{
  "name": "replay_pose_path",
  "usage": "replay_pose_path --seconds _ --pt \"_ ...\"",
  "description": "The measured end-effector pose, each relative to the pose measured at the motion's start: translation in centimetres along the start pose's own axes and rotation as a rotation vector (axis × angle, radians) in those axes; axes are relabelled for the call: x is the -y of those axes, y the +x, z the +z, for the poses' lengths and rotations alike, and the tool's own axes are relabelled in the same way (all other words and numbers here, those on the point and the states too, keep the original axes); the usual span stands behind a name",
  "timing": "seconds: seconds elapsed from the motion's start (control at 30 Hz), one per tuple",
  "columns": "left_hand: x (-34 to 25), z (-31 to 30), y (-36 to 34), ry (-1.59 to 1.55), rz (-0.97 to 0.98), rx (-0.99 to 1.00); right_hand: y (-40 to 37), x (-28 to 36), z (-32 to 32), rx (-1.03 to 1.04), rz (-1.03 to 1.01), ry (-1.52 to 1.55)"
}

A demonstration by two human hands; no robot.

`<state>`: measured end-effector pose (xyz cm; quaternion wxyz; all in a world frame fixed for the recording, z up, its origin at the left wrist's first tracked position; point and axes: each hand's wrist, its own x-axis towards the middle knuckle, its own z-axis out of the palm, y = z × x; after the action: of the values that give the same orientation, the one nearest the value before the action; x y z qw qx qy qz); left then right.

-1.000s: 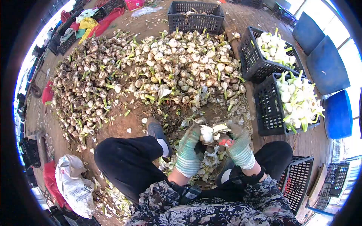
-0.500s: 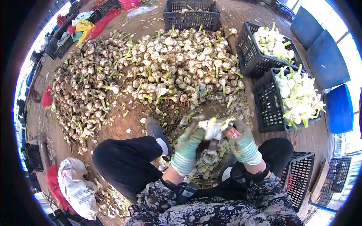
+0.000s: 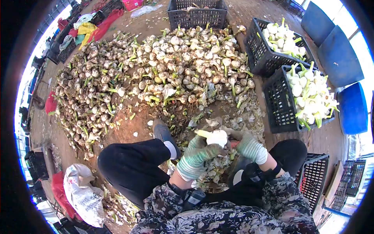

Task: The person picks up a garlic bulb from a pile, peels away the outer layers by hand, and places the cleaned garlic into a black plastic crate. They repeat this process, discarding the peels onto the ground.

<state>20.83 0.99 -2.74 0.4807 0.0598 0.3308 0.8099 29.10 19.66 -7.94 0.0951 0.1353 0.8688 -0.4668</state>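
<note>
Both my hands wear striped knit gloves. My left hand grips a white, peeled garlic bulb with a short green stem pointing left. My right hand is closed beside the bulb, on something red that is mostly hidden behind the bulb and glove. Loose papery garlic skins lie heaped on the ground between my knees, under both hands. A big heap of unpeeled, dirty garlic spreads across the ground beyond my hands.
Two black crates of cleaned white garlic stand at the right, and a third black crate at the far end of the heap. An empty black crate sits by my right knee. Blue barrels far right. A white sack lies lower left.
The bulb has lost its loose outer skins and now looks smooth and white. My hands have drawn closer together and slightly lower, the left now wrapped under the bulb.
</note>
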Motion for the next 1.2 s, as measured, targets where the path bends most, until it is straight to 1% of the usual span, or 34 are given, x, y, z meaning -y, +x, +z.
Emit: replay_pose_path --seconds 0.03,0.1,0.13,0.17,0.23,0.27,0.3,0.33,0.37,0.4,0.43,0.5,0.53,0.57,0.63,0.67,0.7,0.77,0.8,0.83,0.9,0.93,0.97,1.03,1.07,1.1,1.17,1.2 --pt "-0.3 0.2 0.1 0.003 0.000 0.003 0.4 0.6 -1.0 -0.003 -0.001 0.001" --pt "-0.5 0.5 0.2 0.104 0.077 -0.051 1.0 0.9 -2.8 0.267 0.094 -0.470" --pt "-0.3 0.1 0.5 0.328 0.190 -0.093 0.3 0.6 -2.9 0.148 0.015 -0.139" --pt "-0.4 -0.2 0.6 0.326 0.186 -0.091 0.3 0.4 -2.9 0.147 0.020 -0.138" --pt "-0.5 -0.5 0.8 0.498 0.188 -0.075 0.5 0.7 -3.1 0.007 -0.088 0.375" --pt "-0.6 -0.2 0.8 0.508 0.173 -0.066 0.2 2.9 -3.8 0.008 -0.104 0.465" --pt "-0.3 -0.4 0.9 0.509 0.167 -0.062 0.7 2.8 -3.5 0.003 -0.100 0.468" --pt "0.2 -0.7 0.9 0.550 0.183 -0.046 1.2 2.3 -3.0 0.004 -0.250 0.266" --pt "0.4 -0.7 0.9 0.590 0.202 -0.031 1.6 3.9 -2.8 0.006 -0.397 0.061" --pt "0.1 -0.4 0.3 0.378 0.065 -0.042 0.1 5.7 -3.4 -0.089 -0.340 -0.097" --pt "-0.2 -0.2 0.2 0.379 0.063 -0.041 -0.3 6.5 -4.0 -0.091 -0.339 -0.096" --pt "-0.7 0.1 0.2 0.233 -0.018 -0.004 -0.1 7.3 -4.9 0.134 0.008 0.509" --pt "-0.7 0.1 0.2 0.170 -0.002 0.006 0.2 6.7 -4.7 0.065 -0.101 0.620" --pt "-0.8 0.1 0.2 0.169 -0.001 0.004 0.0 6.1 -5.0 0.067 -0.101 0.620" --pt "-0.9 0.4 0.3 0.251 0.009 -0.049 -0.6 5.9 -5.6 0.068 -0.266 0.233" --pt "-1.0 0.9 0.3 0.257 0.038 -0.060 0.6 4.2 -4.5 0.073 -0.496 0.081" --pt "-0.9 0.9 0.4 0.258 0.037 -0.058 0.4 3.7 -4.4 0.071 -0.496 0.082" --pt "-0.8 0.7 0.6 0.226 -0.004 -0.169 -0.2 4.1 -4.0 -0.012 -0.292 0.081" --pt "-0.9 0.9 0.5 0.246 0.012 -0.207 -0.7 4.7 -3.8 -0.023 -0.151 0.198" --pt "-0.5 0.8 0.6 0.243 0.017 -0.209 -1.3 6.1 -3.7 -0.019 -0.153 0.195" --pt "0.7 0.3 0.9 0.420 0.145 -0.237 -2.5 8.5 -3.1 -0.363 -0.239 -0.088" --pt "0.3 0.8 0.8 0.436 0.146 -0.260 -2.1 8.4 -2.9 -0.303 -0.141 -0.015" --pt "0.1 0.9 0.6 0.439 0.144 -0.259 -1.7 8.0 -3.2 -0.305 -0.140 -0.012" --pt "-0.5 0.8 0.1 0.204 0.022 -0.115 -1.0 6.8 -4.4 -0.345 -0.014 0.019" --pt "-0.8 1.2 -0.1 0.155 -0.014 -0.103 0.0 4.5 -4.6 -0.373 0.109 0.292" --pt "-1.0 1.1 0.2 0.158 -0.009 -0.095 0.3 1.9 -4.4 -0.385 0.104 0.326" --pt "-0.9 0.8 0.2 0.007 -0.071 -0.142 -0.1 3.1 -4.6 -0.173 0.054 0.407" --pt "-1.0 0.8 0.2 0.012 -0.076 -0.130 -0.4 3.6 -4.3 -0.170 0.056 0.407"
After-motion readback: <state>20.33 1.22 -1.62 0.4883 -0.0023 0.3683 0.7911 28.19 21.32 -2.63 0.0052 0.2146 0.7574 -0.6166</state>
